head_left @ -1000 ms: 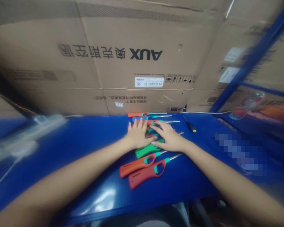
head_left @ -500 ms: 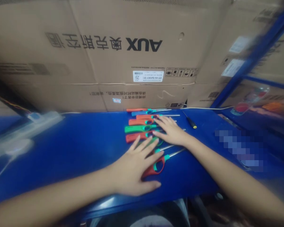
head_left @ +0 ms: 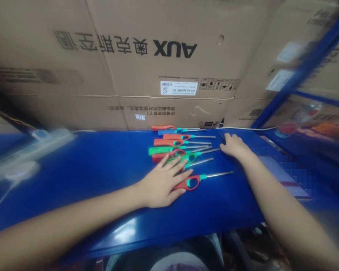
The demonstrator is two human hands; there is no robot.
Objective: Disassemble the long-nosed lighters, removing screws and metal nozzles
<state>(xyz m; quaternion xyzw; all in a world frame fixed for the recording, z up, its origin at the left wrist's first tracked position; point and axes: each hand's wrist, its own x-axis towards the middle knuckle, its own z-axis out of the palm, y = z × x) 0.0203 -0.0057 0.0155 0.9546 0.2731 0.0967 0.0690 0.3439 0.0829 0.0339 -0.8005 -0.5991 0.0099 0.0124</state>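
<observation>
Several long-necked lighters lie in a row on the blue tabletop, metal tubes pointing right. My left hand (head_left: 161, 186) rests open over the near handles, fingers spread, partly covering the nearest red lighter (head_left: 182, 184) and its neighbours. Behind the fingers are another red lighter (head_left: 159, 157) and a green lighter (head_left: 155, 151). Farther back lie orange lighters (head_left: 165, 142) and a blue lighter (head_left: 166, 132). To the right of the tubes, my right hand (head_left: 235, 146) is closed over the handle of a screwdriver (head_left: 220, 134); only its thin shaft shows.
A large cardboard box (head_left: 124, 75) stands along the back of the blue table (head_left: 101, 162). At left lie a white power strip (head_left: 53, 145) and a plugged-in white charger (head_left: 22, 170) with its cable. A blue metal post (head_left: 296, 71) and a clear bottle (head_left: 299, 116) are on the right.
My right hand has moved right, off the lighters, and closed on the screwdriver. My left hand stays on the handles, and the nearest lighters have shifted slightly and lie more level.
</observation>
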